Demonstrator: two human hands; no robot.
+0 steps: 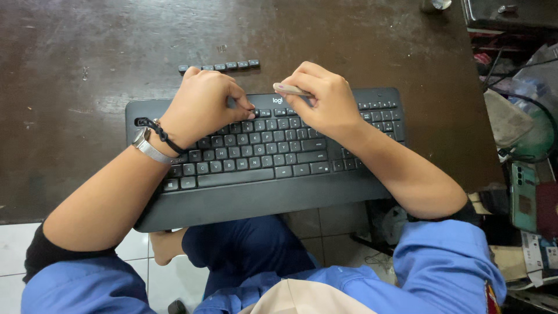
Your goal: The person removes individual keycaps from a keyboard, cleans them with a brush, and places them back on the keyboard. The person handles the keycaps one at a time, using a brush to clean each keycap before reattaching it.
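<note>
A black keyboard (273,192) with a wide wrist rest lies at the near edge of a dark wooden table (87,64), its front overhanging the edge. My left hand (203,104) rests on the top key row, fingertips pinching a key there. My right hand (325,99) grips a small pale, flat tool (289,89) whose tip points left over the same row. A row of several removed black keycaps (220,66) lies on the table just beyond the keyboard. A watch and a dark cord sit on my left wrist.
The table's right edge drops to a cluttered floor with a green fan (532,131), a phone (523,197) and papers. White tiles and my blue-clad knees show below the keyboard. Dark objects sit at the table's far right corner.
</note>
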